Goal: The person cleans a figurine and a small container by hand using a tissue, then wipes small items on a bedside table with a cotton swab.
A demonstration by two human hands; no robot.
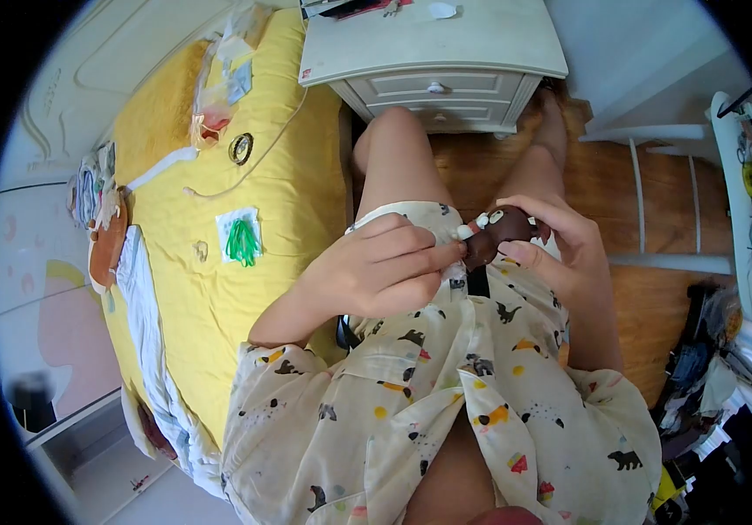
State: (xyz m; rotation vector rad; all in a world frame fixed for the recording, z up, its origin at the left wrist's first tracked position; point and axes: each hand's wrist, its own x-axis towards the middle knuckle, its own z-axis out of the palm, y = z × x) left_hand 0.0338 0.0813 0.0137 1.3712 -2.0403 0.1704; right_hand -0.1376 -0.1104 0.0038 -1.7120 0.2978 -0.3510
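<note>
A small dark brown figure (pixel 509 226) with a pale muzzle and a red and white band is held between both hands above the lap. My right hand (pixel 559 241) grips its head from the right, thumb below and fingers above. My left hand (pixel 398 267) has its fingers curled, the fingertips pressed at the figure's lower left part beside the white bits. The left fingertips are partly hidden behind the figure. Beneath the hands lies the patterned cream clothing (pixel 428 350).
To the left is a yellow bed (pixel 279 227) with a green bundle (pixel 241 241) on a white packet, a dark ring (pixel 241 149), a cord and plastic bags. A white drawer cabinet (pixel 437 79) stands ahead. On the right are a white rack (pixel 641 192) and a cluttered shelf (pixel 721 131).
</note>
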